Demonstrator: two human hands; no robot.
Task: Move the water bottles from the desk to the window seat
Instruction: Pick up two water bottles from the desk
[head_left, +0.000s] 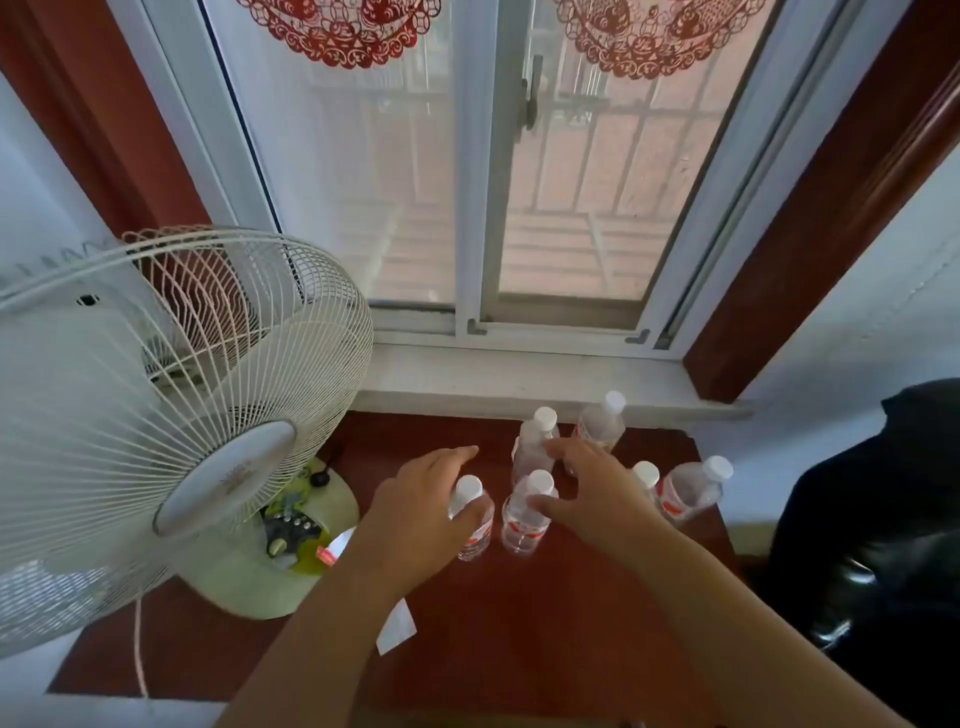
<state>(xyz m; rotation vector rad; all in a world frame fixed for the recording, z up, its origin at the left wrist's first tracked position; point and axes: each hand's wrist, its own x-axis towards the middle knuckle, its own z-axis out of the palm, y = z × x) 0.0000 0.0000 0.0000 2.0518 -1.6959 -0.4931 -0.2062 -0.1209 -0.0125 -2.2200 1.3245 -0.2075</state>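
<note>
Several clear water bottles with white caps and red labels stand on the red-brown desk (519, 623) below the white window seat (493, 376). My left hand (421, 499) reaches round the front left bottle (474, 525); its thumb lies across the bottle's shoulder and its fingers stretch past it. My right hand (592, 488) is spread over the group, thumb against the front middle bottle (522, 525), fingertips at a rear bottle (535, 441). Another bottle (602, 423) stands at the back. Two more bottles (691, 486) stand right of my right hand, one partly hidden.
A big white fan (156, 415) on its base (249, 571) fills the desk's left side, its cage close to my left arm. A slip of white paper (397, 626) lies under my left forearm. A black chair (872, 545) stands at the desk's right edge.
</note>
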